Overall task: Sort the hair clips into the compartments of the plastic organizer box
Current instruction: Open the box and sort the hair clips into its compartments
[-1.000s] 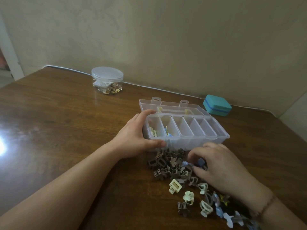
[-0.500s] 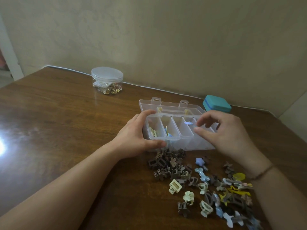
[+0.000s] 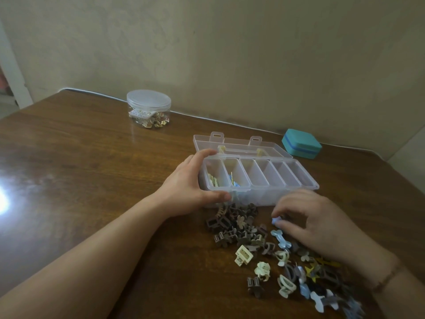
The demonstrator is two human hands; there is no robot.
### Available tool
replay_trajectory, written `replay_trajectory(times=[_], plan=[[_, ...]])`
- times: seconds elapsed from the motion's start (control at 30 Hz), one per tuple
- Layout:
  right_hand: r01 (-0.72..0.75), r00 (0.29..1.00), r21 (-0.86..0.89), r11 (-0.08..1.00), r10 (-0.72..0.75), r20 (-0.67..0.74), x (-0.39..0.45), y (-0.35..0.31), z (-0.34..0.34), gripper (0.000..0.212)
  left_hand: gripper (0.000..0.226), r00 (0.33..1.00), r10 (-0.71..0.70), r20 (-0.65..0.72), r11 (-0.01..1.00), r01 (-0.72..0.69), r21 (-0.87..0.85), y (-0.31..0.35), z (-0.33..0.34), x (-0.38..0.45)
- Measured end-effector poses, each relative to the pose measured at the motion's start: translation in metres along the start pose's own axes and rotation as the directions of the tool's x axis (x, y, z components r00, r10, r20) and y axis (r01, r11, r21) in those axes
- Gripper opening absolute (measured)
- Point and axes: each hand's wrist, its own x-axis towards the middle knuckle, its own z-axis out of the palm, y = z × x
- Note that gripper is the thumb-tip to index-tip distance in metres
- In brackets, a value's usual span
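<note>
Organizer box [image 3: 305,180]: left hand [image 3: 186,187] grips end; right hand [image 3: 310,217] pinches blue clip [image 3: 276,220].

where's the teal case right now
In the head view the teal case sits at the far right of the wooden table, close to the wall, just behind the right end of the open organizer box.

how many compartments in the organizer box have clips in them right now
2: the leftmost compartment and the second compartment of the organizer box. The others look empty.
</note>
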Motion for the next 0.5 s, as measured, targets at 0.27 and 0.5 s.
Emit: replay_trajectory(times=[0.27, 0.5], plan=[[-0.126, 0.991, 0.107, 0.986, 0.121, 0.057, 0.000, 0.002, 0.005, 0.017, 0.098, 1.000, -0.001, 0.000, 1.000, 0.001, -0.011, 0.001, 0.000, 0.000], [-0.024, 0.980, 0.173, 0.985, 0.057, -0.189, 0.009, -0.010, -0.019, 0.016, 0.098, 1.000, 0.005, -0.006, 1.000, -0.005, -0.007, -0.002, 0.000, 0.000]])
